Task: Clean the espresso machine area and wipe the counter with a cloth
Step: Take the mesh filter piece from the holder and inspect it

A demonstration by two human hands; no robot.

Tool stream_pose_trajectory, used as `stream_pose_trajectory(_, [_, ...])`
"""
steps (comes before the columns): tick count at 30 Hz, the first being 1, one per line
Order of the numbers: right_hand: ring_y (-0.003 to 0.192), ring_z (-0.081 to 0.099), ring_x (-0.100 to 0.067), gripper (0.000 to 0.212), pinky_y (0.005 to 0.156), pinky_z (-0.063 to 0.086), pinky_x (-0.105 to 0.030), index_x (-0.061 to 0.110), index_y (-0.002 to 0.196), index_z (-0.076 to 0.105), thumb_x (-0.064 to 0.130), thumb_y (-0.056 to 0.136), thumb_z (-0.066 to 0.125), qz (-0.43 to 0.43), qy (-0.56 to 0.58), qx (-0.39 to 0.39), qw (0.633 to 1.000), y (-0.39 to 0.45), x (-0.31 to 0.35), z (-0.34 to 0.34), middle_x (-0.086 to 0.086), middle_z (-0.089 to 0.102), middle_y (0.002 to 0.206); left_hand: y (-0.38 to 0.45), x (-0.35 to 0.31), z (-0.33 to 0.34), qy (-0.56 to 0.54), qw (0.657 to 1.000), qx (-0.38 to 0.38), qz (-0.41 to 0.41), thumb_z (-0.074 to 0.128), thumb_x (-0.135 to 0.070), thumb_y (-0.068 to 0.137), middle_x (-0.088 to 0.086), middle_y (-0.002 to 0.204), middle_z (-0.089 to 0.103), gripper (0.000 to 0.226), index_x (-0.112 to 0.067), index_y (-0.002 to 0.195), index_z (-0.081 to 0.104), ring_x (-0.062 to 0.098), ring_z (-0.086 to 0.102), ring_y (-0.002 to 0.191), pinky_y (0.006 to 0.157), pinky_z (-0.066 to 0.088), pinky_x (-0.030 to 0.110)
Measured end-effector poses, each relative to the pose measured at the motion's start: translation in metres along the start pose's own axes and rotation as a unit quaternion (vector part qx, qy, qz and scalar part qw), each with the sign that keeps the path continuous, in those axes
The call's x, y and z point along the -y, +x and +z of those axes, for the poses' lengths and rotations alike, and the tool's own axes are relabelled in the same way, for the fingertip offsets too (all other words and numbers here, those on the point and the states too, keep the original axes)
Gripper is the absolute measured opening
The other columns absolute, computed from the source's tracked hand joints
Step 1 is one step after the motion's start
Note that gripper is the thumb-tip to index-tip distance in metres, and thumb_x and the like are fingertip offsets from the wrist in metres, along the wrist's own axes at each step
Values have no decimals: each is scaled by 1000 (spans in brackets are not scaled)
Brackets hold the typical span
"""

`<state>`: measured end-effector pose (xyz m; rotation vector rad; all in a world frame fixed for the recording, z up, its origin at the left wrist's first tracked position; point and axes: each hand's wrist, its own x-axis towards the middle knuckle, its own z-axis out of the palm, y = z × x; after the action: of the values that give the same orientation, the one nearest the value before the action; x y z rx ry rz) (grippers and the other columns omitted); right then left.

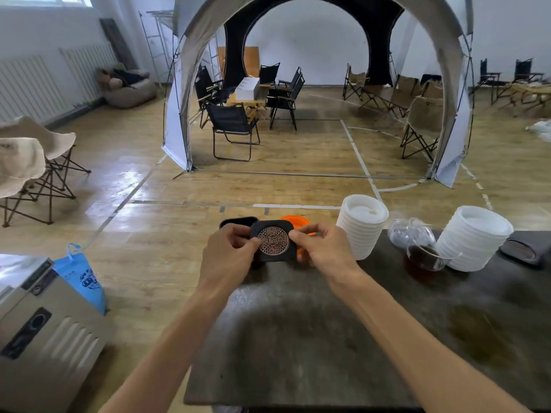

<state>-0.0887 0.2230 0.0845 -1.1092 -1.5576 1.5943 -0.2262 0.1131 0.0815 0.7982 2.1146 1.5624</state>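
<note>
Both my hands hold a black square coaster [273, 241] with a round copper lattice inlay, lifted above the far left corner of the dark counter [313, 338]. My left hand [229, 251] pinches its left edge and my right hand [322, 248] pinches its right edge. The patterned face tilts toward me. Behind the coaster lie another black piece [235, 222] and an orange object [293, 220], both partly hidden. No cloth and no espresso machine are in view.
Two stacks of white lids [362, 225] [474, 236] stand on the counter's far side, with a glass pitcher of dark liquid [423, 253] between them. A dark tray [521, 248] lies far right. A metal appliance [44, 323] and a blue bag [83, 278] stand left of the counter.
</note>
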Motion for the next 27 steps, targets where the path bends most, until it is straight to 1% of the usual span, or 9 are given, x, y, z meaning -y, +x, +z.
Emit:
stream_pose_trajectory(3, [41,59,-8,20,41,43,-18,16,70,63,14,83,79,-4,-72,29,997,29,14,32,0,68,64,30,-2,-24,99,994,-47,10,75,-26,78,-6,67,69,9,-27,76,66,9,66,67,57,44,25])
stream_pose_trajectory(7, [41,60,-7,26,47,46,-17,18,61,63,12,82,78,-40,-184,34,982,55,14,62,-1,67,60,59,12,-37,174,983,-48,-16,66,-23,85,-4,74,69,18,-28,67,65,19,64,80,72,52,33])
stream_pose_trajectory(9, [52,67,-11,27,54,53,-20,19,60,62,12,81,78,-48,-226,23,973,63,13,71,-3,68,64,67,20,-36,173,983,-46,-33,66,-22,84,-3,74,68,17,-26,67,68,20,64,81,73,53,34])
stream_pose_trajectory(11, [74,73,-24,22,74,60,-34,16,62,64,12,81,76,-48,-257,19,965,69,10,76,-11,73,75,73,26,-34,168,983,-45,-52,66,-20,82,-3,71,67,16,-23,66,69,21,63,79,71,53,34])
stream_pose_trajectory(13, [85,73,-31,11,82,59,-43,8,70,71,8,81,73,-39,-286,37,957,74,7,79,-16,75,85,77,31,-31,173,981,-38,-74,64,-18,81,3,70,67,17,-15,66,71,25,63,76,68,50,34])
stream_pose_trajectory(16, [95,71,-34,10,85,59,-44,1,86,75,7,84,67,-26,-319,68,945,76,-1,83,-22,72,103,80,37,-28,187,976,-16,-105,60,-18,79,8,67,64,19,-8,66,68,26,56,63,58,43,31])
stream_pose_trajectory(19, [104,67,-35,16,87,56,-38,2,91,75,8,85,62,-48,-354,57,932,76,-3,87,-27,63,128,83,40,-26,199,973,-13,-114,59,-20,78,8,61,57,19,-8,67,68,25,48,57,53,38,29])
stream_pose_trajectory(23, [96,69,-33,26,82,57,-39,0,100,70,19,88,58,-27,-385,77,919,71,-3,91,-21,72,101,87,43,-25,218,969,-7,-119,59,-26,79,6,58,58,26,-8,61,67,24,52,55,48,36,26])
stream_pose_trajectory(27, [64,73,-22,26,58,59,-30,0,97,66,19,93,50,-5,-380,97,920,66,-4,92,-16,73,74,84,48,-24,228,967,-2,-114,57,-28,81,5,52,52,32,-10,54,55,25,50,53,47,34,28])
